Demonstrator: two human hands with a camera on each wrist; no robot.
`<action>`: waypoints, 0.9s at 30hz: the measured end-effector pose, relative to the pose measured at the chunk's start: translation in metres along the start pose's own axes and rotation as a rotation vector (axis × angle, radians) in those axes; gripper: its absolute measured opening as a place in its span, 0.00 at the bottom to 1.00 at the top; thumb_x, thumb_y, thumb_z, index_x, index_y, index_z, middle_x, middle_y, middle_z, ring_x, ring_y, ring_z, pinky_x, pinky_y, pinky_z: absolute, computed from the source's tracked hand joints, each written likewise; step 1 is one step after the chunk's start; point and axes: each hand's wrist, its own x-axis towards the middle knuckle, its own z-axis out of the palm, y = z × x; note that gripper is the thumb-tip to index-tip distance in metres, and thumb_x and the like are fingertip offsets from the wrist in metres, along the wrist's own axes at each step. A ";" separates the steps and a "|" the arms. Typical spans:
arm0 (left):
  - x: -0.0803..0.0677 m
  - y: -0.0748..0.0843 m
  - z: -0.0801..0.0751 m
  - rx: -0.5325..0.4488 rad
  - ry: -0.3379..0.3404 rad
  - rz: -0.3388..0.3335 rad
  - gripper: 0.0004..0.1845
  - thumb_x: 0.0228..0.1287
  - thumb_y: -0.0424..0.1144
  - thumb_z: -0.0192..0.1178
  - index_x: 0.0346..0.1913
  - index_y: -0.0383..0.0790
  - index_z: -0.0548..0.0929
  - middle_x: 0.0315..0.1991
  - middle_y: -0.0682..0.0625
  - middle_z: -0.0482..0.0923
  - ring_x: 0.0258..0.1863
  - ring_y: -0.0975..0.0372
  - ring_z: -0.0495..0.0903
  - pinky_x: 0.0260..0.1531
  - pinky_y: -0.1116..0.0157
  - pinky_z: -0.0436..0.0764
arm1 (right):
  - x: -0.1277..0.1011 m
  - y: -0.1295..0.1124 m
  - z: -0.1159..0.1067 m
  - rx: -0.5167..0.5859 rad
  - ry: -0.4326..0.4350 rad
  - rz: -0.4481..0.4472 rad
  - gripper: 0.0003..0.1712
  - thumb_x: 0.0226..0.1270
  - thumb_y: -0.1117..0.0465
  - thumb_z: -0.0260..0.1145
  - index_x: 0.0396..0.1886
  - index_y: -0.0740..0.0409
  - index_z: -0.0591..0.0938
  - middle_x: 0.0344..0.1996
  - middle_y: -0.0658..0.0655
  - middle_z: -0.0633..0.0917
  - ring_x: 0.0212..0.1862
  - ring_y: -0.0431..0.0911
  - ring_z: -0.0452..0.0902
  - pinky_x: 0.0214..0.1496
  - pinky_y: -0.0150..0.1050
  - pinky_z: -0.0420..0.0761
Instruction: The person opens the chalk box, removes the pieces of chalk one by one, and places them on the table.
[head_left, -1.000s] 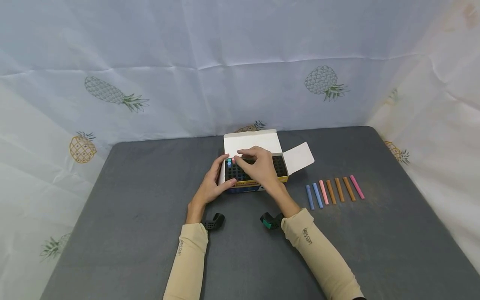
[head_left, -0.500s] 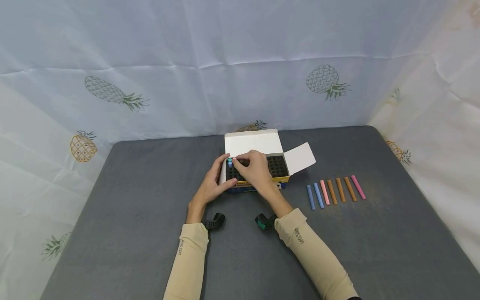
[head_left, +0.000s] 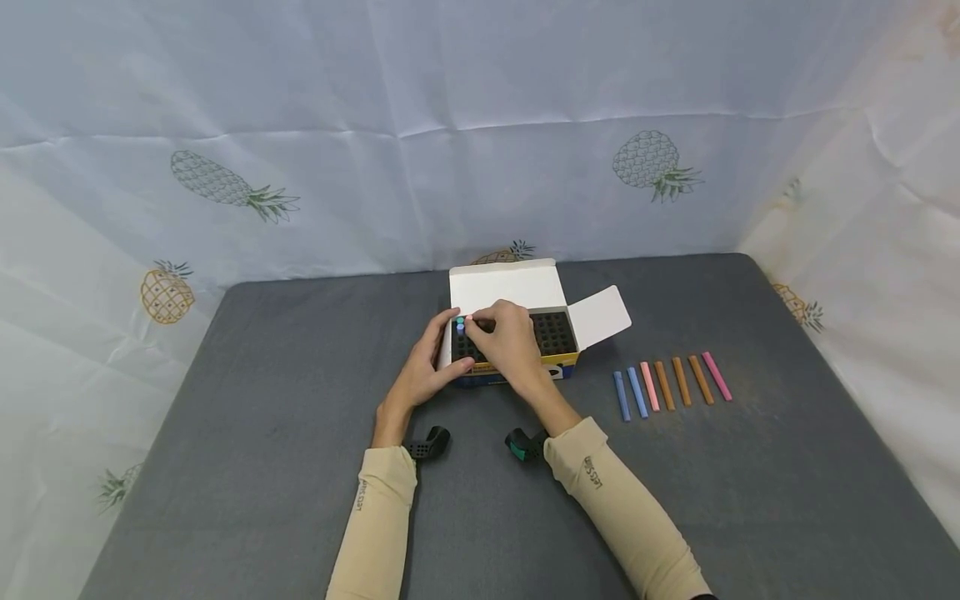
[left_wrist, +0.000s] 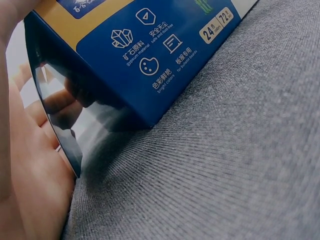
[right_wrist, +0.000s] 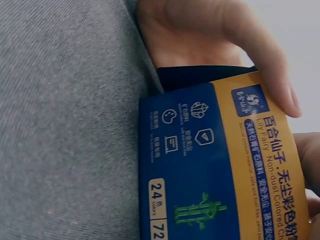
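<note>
The chalk box (head_left: 558, 371), blue and yellow with a black holed insert (head_left: 553, 333), stands with its white lid raised. My left hand (head_left: 422, 373) holds its left end, thumb at the front corner and fingers along the side flap; the right wrist view shows that thumb on the box's yellow band (right_wrist: 250, 150). Over the insert's left part, my right hand (head_left: 513, 343) pinches a pink chalk stick (head_left: 469, 317), only its top showing. Beside it a teal chalk (head_left: 461, 320) and a blue chalk (head_left: 461, 328) sit upright in holes.
Right of the box lies a row of loose chalk: two blue sticks (head_left: 637, 392), a pink stick (head_left: 649, 386), three brown sticks (head_left: 682, 381) and a magenta stick (head_left: 717, 376). The open side flap (head_left: 600, 317) juts right. Pineapple-print cloth (head_left: 375, 192) hangs behind the grey table (head_left: 300, 467).
My right hand and forearm have shifted slightly left and down over the insert, with the pink chalk at the fingertips. The left hand stays on the box's end.
</note>
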 end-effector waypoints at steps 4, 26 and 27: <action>-0.002 0.022 -0.003 -0.005 -0.024 -0.012 0.43 0.65 0.27 0.62 0.80 0.33 0.53 0.73 0.30 0.64 0.60 0.43 0.76 0.58 0.48 0.78 | 0.001 -0.001 -0.001 0.032 0.037 -0.030 0.09 0.68 0.63 0.70 0.40 0.64 0.92 0.30 0.61 0.87 0.31 0.51 0.81 0.35 0.42 0.80; 0.002 -0.001 -0.001 -0.032 -0.007 -0.008 0.44 0.67 0.31 0.64 0.81 0.47 0.54 0.74 0.38 0.64 0.64 0.46 0.74 0.61 0.45 0.76 | 0.009 -0.006 -0.004 0.182 0.072 -0.031 0.14 0.68 0.60 0.72 0.48 0.65 0.90 0.39 0.64 0.85 0.39 0.55 0.87 0.46 0.45 0.88; 0.003 0.000 -0.001 -0.028 -0.007 -0.017 0.44 0.66 0.30 0.64 0.81 0.45 0.54 0.74 0.37 0.64 0.65 0.45 0.74 0.62 0.44 0.75 | 0.010 -0.007 -0.005 0.196 0.081 -0.037 0.14 0.68 0.60 0.72 0.47 0.65 0.90 0.39 0.64 0.85 0.40 0.55 0.87 0.47 0.45 0.88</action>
